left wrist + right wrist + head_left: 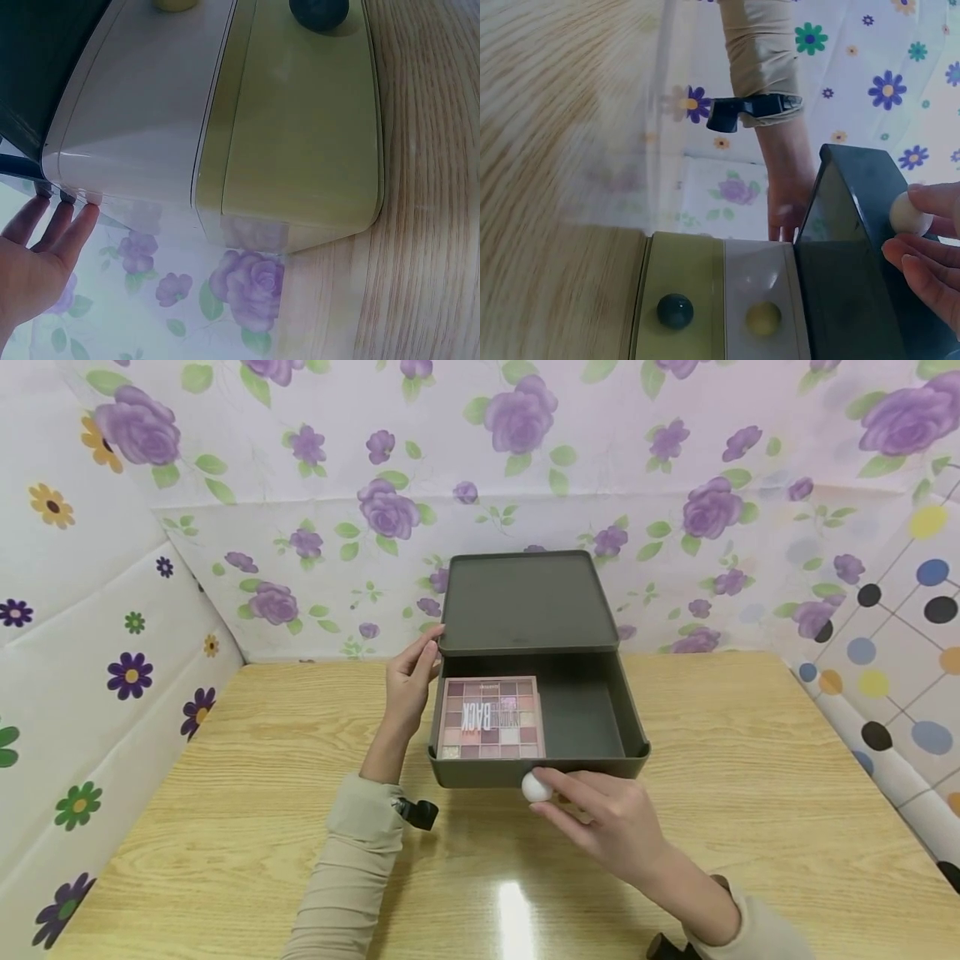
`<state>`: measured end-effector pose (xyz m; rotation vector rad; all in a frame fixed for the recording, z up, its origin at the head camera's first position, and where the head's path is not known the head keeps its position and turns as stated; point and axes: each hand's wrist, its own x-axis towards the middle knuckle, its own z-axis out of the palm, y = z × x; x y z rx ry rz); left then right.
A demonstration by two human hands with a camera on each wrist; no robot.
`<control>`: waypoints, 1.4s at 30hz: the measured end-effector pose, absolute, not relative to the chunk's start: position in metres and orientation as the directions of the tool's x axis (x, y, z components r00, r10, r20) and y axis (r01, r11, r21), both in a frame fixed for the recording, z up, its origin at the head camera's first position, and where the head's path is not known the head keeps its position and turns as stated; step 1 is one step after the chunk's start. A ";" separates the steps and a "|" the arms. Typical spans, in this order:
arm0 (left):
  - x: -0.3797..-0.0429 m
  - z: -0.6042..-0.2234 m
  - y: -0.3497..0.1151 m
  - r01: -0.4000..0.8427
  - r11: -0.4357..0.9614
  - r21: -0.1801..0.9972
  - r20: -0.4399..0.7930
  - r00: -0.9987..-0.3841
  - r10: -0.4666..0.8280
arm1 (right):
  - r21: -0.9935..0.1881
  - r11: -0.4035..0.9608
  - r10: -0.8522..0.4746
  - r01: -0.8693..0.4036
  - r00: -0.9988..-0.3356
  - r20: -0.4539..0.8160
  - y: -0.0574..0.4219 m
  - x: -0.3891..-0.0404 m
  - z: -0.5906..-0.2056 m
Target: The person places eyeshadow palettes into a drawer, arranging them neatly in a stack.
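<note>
A small drawer unit has its dark green top drawer (588,710) pulled out beneath the unit's dark top (528,602). Inside the drawer's left half lies a pink eyeshadow palette (491,718) with a grid of shades. My right hand (611,822) pinches the white round knob (537,787) on the drawer's front between thumb and fingers; the right wrist view also shows this grip on the knob (910,215). With fingers extended, my left hand (408,689) touches the unit's left side near the top. In the left wrist view its fingertips (79,217) rest against that side.
Under the dark drawer are a white drawer (761,270) with a yellow knob (764,319) and a yellow-green drawer (682,262) with a dark knob (675,310). The unit stands on a wood-grain table (285,743), before a flower-patterned backdrop (300,468).
</note>
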<state>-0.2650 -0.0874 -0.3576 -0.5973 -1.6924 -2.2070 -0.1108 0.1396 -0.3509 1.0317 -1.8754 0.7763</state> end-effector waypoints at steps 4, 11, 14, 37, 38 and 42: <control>-0.265 -0.358 -0.087 0.461 -0.262 0.848 0.481 -0.876 0.014 | -0.142 0.453 -0.340 -0.880 -0.318 0.885 0.139 -0.111 -0.352; -0.266 -0.359 -0.087 0.468 -0.270 0.841 0.491 -0.871 0.019 | -0.146 0.451 -0.327 -0.881 -0.315 0.891 0.139 -0.112 -0.353; -0.266 -0.359 -0.087 0.472 -0.268 0.840 0.495 -0.869 0.023 | -0.168 0.452 -0.320 -0.876 -0.335 0.886 0.139 -0.114 -0.353; -0.265 -0.358 -0.087 0.486 -0.265 0.833 0.508 -0.861 0.017 | -0.204 0.504 -0.319 -0.839 -0.400 0.859 0.139 -0.129 -0.353; -0.265 -0.358 -0.087 0.485 -0.262 0.834 0.507 -0.862 0.019 | -0.204 0.508 -0.320 -0.837 -0.403 0.857 0.139 -0.130 -0.352; -0.264 -0.358 -0.087 0.480 -0.259 0.838 0.502 -0.864 0.026 | -0.203 0.539 -0.321 -0.817 -0.423 0.847 0.138 -0.135 -0.351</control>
